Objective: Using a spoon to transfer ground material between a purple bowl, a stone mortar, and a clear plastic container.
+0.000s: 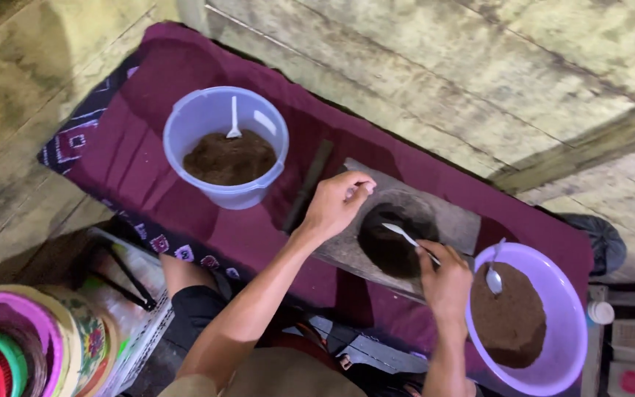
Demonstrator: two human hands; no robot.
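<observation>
The head camera looks down at a person sitting by a long dark red cloth (185,110) on a wooden floor (420,66).

The left hand (338,202) rests on the top edge of a grey stone block (453,220). Its fingers are curled in, with the fingertips pinched together. I cannot tell if they hold anything.

The block has a round hole in the middle, and the hole is full of dark brown powder (387,250).

The right hand (446,279) is at the lower right edge of the block. Its fingers are closed around the handle of a white spoon (406,237). The scoop end of the spoon is over the dark powder in the hole.

Just beside the right hand sits a wide purple bowl (560,345). It holds a heap of brown powder (508,316), and a metal spoon (494,276) stands in the heap.

At the far end of the cloth, well apart from both hands, is a pale blue bucket (222,195). It also has brown powder inside, with a small white spoon (234,121) stuck in it.

A thin dark stick (310,184) lies on the cloth between the bucket and the block.

At the bottom left corner is a stack of bright round baskets (16,345).
</observation>
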